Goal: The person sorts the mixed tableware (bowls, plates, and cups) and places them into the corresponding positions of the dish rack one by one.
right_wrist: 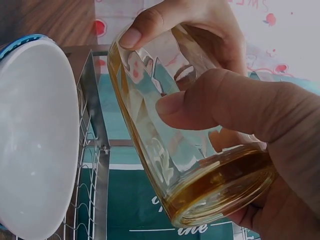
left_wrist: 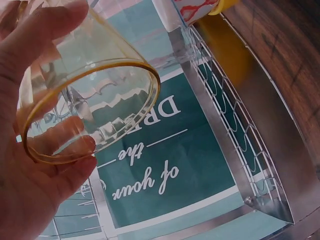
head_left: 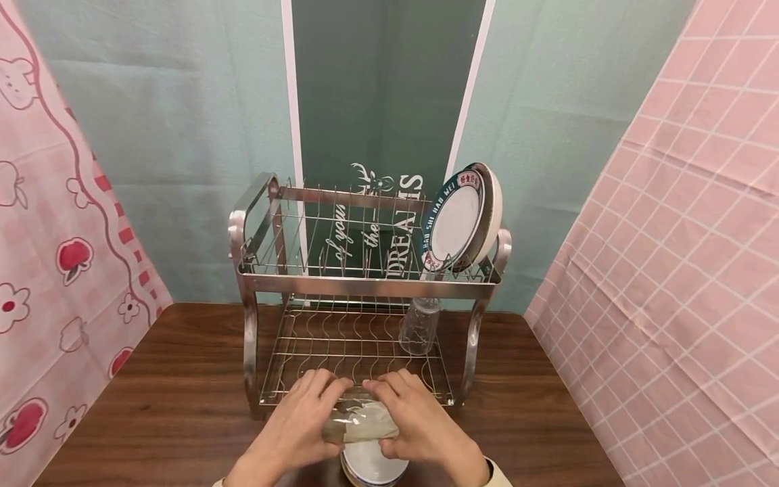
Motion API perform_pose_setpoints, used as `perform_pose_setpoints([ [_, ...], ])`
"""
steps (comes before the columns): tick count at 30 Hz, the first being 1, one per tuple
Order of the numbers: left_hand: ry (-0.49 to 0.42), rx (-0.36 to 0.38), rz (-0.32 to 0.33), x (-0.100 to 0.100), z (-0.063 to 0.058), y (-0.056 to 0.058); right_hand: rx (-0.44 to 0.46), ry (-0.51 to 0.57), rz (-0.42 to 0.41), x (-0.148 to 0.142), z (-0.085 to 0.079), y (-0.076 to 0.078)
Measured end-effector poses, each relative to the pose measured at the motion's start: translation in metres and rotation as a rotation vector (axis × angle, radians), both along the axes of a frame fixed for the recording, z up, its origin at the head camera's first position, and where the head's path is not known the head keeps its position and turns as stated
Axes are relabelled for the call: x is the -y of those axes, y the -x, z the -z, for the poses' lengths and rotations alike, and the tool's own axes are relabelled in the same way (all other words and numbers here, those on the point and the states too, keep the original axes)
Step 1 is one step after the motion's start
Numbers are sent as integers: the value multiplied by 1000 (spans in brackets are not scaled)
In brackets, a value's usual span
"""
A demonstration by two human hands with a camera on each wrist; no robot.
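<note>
Both hands hold a clear, amber-tinted drinking glass (head_left: 360,421) lying on its side in the air before the rack. My left hand (head_left: 304,423) curls round the glass near its open mouth; the rim (left_wrist: 156,82) faces the camera in the left wrist view. My right hand (head_left: 422,423) grips it toward the thick base (right_wrist: 225,195), thumb and fingers on its faceted wall. Just below the glass, a white dish (head_left: 374,465) shows partly at the bottom of the head view, the rest hidden by the glass and hands.
A two-tier metal dish rack (head_left: 365,287) stands on the wooden table (head_left: 517,392). Its upper tier holds a blue-rimmed plate (head_left: 453,226) with a bowl (head_left: 494,210) behind it at the right. A clear glass (head_left: 420,328) stands on the lower tier. Curtains (head_left: 182,135) surround the table.
</note>
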State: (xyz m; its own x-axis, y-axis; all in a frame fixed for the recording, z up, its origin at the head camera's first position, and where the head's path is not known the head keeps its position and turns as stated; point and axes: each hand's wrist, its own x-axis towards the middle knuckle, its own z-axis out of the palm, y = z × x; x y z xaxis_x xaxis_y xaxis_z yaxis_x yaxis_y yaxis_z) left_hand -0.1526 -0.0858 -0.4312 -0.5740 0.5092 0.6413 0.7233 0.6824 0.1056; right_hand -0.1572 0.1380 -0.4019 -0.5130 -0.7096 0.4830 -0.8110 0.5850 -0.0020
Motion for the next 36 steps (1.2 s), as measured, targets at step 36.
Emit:
perform_pose_setpoints([
  [36, -191, 59, 10, 5, 5, -5, 445, 579, -137, -15, 13, -6],
])
